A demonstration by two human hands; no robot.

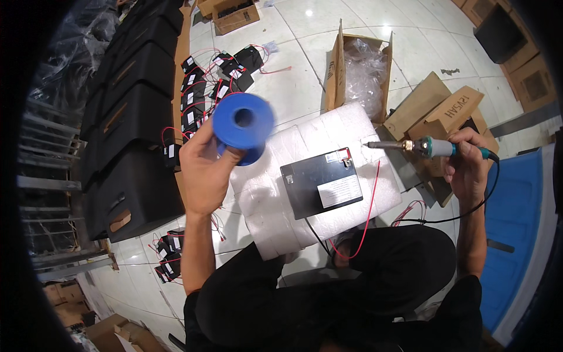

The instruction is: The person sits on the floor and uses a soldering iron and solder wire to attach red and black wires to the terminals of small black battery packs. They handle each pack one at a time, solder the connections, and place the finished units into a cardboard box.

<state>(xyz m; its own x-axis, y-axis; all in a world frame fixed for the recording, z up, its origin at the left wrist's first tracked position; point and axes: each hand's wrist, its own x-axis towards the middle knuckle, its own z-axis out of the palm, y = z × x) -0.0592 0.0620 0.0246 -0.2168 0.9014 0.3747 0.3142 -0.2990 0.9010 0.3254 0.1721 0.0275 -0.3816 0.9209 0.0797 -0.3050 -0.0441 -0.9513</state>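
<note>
My left hand (205, 167) grips a blue spool (252, 132) above the left part of a white foam block (264, 211). A black battery (308, 190) with a white label and metal terminals lies on that block, with a black wire and a red wire (369, 211) hanging off toward my lap. My right hand (468, 167) holds a soldering iron (428, 147) with a grey and teal handle, its tip pointing left near the battery's top right. A black cord runs from the iron.
Several wired batteries (190, 97) lie on the tiled floor (299, 58) at left, beside black moulded cases (132, 152). An open box of plastic wrap (363, 82), flattened cardboard (446, 114) and a blue panel (516, 205) surround the work. My crossed legs are at the bottom.
</note>
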